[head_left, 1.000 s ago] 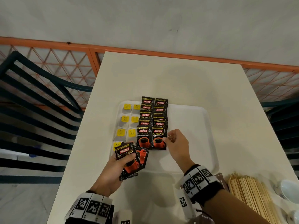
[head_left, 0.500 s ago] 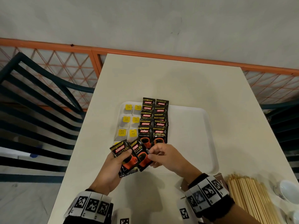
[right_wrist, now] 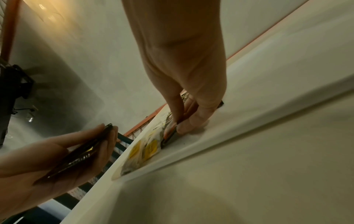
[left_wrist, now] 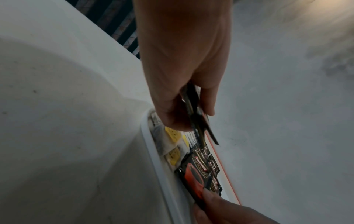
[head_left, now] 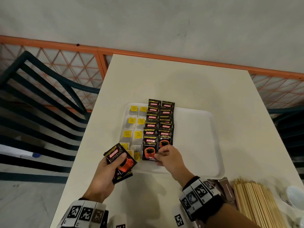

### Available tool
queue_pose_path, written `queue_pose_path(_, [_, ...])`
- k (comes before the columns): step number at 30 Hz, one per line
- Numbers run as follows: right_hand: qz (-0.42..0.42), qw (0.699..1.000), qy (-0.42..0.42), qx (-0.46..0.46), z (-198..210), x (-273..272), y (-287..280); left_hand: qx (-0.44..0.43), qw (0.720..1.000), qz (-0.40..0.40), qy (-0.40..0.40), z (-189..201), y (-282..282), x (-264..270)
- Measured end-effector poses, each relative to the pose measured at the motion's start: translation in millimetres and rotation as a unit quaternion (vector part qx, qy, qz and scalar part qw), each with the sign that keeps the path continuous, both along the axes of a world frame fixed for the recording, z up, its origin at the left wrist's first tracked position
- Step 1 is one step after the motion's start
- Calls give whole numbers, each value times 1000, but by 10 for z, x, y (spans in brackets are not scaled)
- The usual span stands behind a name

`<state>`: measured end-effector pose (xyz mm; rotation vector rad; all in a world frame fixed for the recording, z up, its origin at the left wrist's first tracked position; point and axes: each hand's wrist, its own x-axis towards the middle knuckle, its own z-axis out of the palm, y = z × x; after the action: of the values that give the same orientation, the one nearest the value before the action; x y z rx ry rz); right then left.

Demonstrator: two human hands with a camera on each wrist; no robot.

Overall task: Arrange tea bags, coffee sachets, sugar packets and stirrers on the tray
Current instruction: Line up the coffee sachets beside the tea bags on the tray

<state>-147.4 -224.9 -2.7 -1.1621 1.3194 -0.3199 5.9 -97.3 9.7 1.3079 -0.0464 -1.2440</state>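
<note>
A white tray (head_left: 197,129) holds two columns of tea bags (head_left: 131,120) with yellow tags on its left side, and two overlapping columns of black coffee sachets (head_left: 166,119) beside them. My right hand (head_left: 166,155) pinches the lower right corner of a coffee sachet (head_left: 149,148) that lies at the near end of the left sachet column. My left hand (head_left: 113,163) grips a small stack of coffee sachets (head_left: 120,160) over the tray's near left corner, thumb on top. In the right wrist view the right hand's fingers (right_wrist: 189,122) press the sachet onto the tray.
A bundle of wooden stirrers (head_left: 258,201) lies at the near right of the table, with brown packets (head_left: 225,188) just left of it and a white cup (head_left: 294,195) to the right. A dark slatted chair (head_left: 41,104) stands left of the table.
My right hand took one sachet from the left hand's stack and moved it up and right onto the near end of the left sachet column. The left hand stayed near the tray's corner.
</note>
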Motion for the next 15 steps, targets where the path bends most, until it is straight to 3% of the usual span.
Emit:
queue_pose_path(5, [40, 993, 56, -98, -67, 12, 62, 16, 1000, -14, -10, -2, -15, -72])
queue_pose_path(10, [132, 950, 135, -250, -36, -25, 106, 25, 998, -37, -39, 33, -82, -171])
queue_pose_path(12, [153, 951, 113, -245, 61, -44, 136, 25, 997, -54, -57, 60, -120, -226])
queue_pose_path(15, [183, 974, 12, -133, 212, -85, 194, 17, 993, -89, -81, 90, -196, -297])
